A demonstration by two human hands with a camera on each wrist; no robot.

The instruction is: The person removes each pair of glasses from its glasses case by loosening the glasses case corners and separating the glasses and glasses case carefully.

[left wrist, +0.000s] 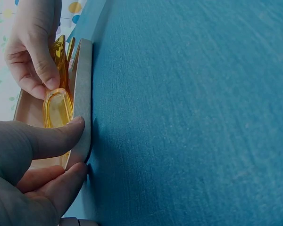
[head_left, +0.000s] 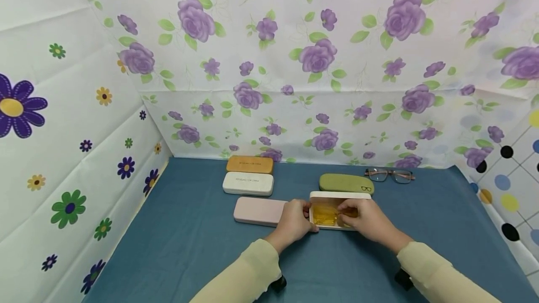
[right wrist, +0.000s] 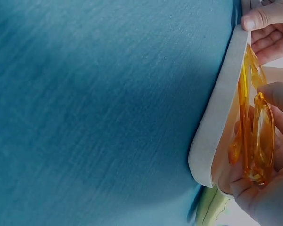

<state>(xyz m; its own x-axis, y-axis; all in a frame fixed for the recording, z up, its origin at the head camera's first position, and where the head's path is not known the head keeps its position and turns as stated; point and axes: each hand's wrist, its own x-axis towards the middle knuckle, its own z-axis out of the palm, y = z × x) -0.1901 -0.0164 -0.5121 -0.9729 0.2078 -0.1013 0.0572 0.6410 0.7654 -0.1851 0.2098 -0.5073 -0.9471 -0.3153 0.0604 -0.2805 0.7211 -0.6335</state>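
Your right fingers (left wrist: 35, 61) curl round the yellow glasses (head_left: 330, 215) and pinch them. The wrist view shows your thumb on one lens (right wrist: 264, 136) and the folded frame lying against your palm. Your right hand (head_left: 365, 221) sits over the right part of the open case (head_left: 340, 196), and the glasses are down inside it.

Your left fingers (left wrist: 56, 139) grip the left end of the same case. The thumb presses on the near rim (left wrist: 82, 94), and another finger curls under the corner. Your left hand (head_left: 294, 221) is not touching the glasses.

The open case is cream outside and pale tan inside. Its lid stands up at the back. It rests on the blue table (head_left: 189, 247), near the middle.

Just to the left of your left hand lies a pink case (head_left: 258, 210), closed. Behind that are a white case (head_left: 248, 183) and an orange case (head_left: 250, 164), one behind the other. Right behind the open case lies a green case (head_left: 346, 183). A pair of thin dark glasses (head_left: 390, 175) lies unfolded to the right of the green one, near the flowery wall (head_left: 294, 60).
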